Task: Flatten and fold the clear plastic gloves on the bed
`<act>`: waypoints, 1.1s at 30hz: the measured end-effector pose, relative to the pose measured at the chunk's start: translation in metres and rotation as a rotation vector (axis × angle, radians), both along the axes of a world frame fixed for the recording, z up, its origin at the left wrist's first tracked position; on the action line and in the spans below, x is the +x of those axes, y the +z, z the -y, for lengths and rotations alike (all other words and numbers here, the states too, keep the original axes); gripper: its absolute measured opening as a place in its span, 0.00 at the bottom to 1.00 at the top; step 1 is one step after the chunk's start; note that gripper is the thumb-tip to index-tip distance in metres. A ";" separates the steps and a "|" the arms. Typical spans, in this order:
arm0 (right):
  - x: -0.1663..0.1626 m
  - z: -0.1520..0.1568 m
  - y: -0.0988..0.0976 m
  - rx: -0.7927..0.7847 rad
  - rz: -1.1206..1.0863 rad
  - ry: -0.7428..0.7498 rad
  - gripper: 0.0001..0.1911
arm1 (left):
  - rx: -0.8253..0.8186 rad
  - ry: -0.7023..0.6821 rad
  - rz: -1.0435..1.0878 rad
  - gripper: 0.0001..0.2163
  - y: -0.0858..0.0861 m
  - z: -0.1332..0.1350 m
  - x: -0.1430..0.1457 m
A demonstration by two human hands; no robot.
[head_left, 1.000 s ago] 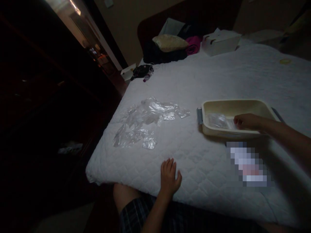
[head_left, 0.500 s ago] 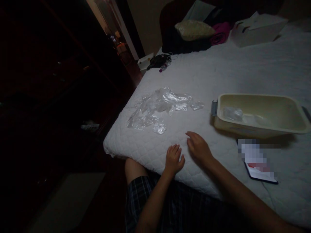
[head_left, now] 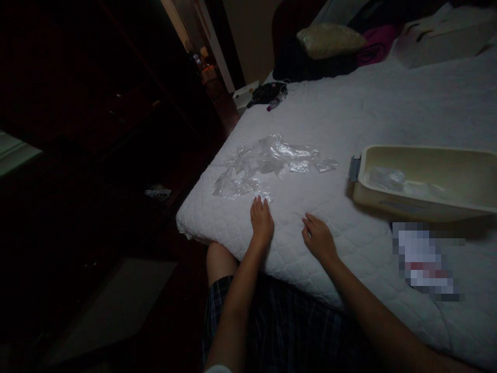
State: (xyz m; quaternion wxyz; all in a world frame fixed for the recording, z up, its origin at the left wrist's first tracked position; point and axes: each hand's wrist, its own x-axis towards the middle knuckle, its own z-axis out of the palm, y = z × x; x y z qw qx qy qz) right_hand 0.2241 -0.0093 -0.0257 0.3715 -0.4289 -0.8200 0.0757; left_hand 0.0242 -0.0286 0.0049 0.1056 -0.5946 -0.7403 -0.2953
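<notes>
My left hand (head_left: 262,221) reaches forward over the white quilted bed cover, fingers stretched out and empty, their tips overlapping the near edge of a clear plastic bag (head_left: 266,195). Whether they touch it or hover just above is hard to tell. More crumpled clear plastic bags (head_left: 272,155) lie spread in a loose heap just beyond. My right hand (head_left: 319,237) is to the right, low over the bed cover, its fingers slightly bent and apart with nothing visible in them.
A cream plastic bin (head_left: 419,207) with a grey latch (head_left: 354,168) stands at the right, clear plastic packets (head_left: 386,177) inside it. A blurred-out flat device (head_left: 427,264) lies before it. A pillow (head_left: 330,40), a magenta cloth (head_left: 376,45) and a white box (head_left: 442,44) are farther back.
My left hand has moved forward and left to the near plastic bag. My right hand's fingers have bent a little. The view has shifted left, so the bed's contents appear farther right.
</notes>
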 end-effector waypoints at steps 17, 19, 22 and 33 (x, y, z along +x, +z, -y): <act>-0.002 0.001 -0.001 0.069 0.012 -0.079 0.15 | 0.091 -0.226 0.519 0.05 -0.016 0.000 0.005; -0.001 0.005 0.001 0.108 0.003 -0.098 0.15 | 0.057 -0.258 0.718 0.08 -0.012 0.005 0.020; 0.003 0.013 0.004 0.201 0.017 -0.074 0.14 | -0.037 -0.349 0.933 0.16 -0.007 0.013 0.042; 0.005 0.014 0.002 0.207 0.070 -0.099 0.10 | -0.036 -0.369 1.286 0.21 -0.008 0.019 0.056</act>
